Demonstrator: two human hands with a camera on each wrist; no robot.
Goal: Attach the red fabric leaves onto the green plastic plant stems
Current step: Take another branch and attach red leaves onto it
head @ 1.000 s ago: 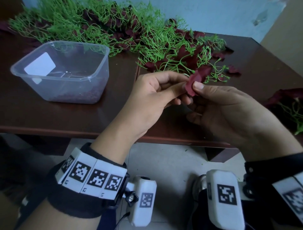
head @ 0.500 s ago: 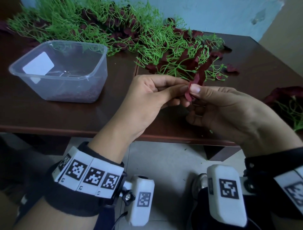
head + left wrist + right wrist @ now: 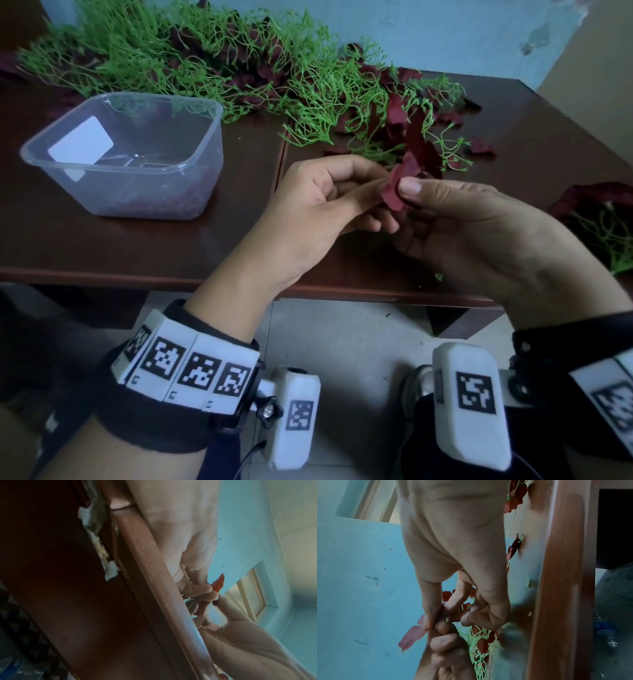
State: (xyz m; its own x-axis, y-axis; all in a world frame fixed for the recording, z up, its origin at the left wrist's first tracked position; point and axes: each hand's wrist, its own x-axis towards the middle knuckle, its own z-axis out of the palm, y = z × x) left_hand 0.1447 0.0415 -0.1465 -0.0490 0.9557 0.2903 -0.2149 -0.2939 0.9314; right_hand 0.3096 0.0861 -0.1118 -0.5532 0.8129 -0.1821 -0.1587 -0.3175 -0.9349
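Head view: left hand [image 3: 318, 202] and right hand [image 3: 479, 226] meet over the dark wooden table [image 3: 137, 246], both pinching one red fabric leaf [image 3: 394, 192]; green plastic stems [image 3: 308, 85] lie heaped behind, clear plastic tub [image 3: 130, 154] at left.
Left wrist view: fingertips pinch the leaf [image 3: 218, 584] beyond the table edge [image 3: 150, 574].
Right wrist view: thumb and forefinger grip the leaf [image 3: 412, 635]; stems [image 3: 479, 655] beyond.

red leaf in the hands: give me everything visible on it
The leaf is one small dark red piece, thin and matte like fabric, with a ragged edge. It stands roughly on edge above the table's near side, bent slightly. The right hand pinches it under the thumb; the left hand has fingertips on its other side. In the right wrist view it looks pale pink and translucent. Whether it sits on a stem is hidden.
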